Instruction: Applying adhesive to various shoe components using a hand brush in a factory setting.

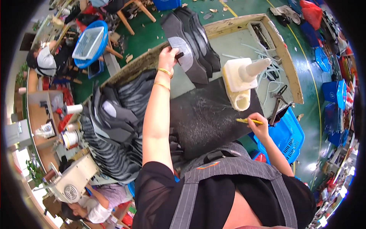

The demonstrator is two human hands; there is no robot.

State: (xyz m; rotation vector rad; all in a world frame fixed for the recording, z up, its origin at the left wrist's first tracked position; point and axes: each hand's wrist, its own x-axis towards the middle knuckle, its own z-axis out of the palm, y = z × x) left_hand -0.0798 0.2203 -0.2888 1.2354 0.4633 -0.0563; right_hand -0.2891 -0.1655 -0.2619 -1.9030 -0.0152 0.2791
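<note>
Head view. Your left grip (167,60) is closed in a pinch at the left edge of a dark grey piece (195,71), beside its pale patch (186,61). Whether that pinch also takes in the fanned pieces (202,36) behind it cannot be told. Your right grip (260,126) is pressed together around a slim yellow tool (241,120). The tool's tip is directed left over a black mat (206,114); contact with the mat cannot be confirmed.

Governing relation: the dark grey piece lies immediately to the right of your left grip, and beyond and to the left of your right grip. Its long axis runs obliquely across the surface (228,42), from far left to near right, the near end close to the mat's far edge. Your left grip is the nearer, in contact; your right is well apart, with part of the mat between. A white bottle (238,76) stands to the right of the piece, beyond your right grip.

Markings: you have a small multicoloured mark on your striped apron (244,172). A blue bin (331,91) at right bears a pale mark. You show no readable writing on the piece, tool or bottle.
</note>
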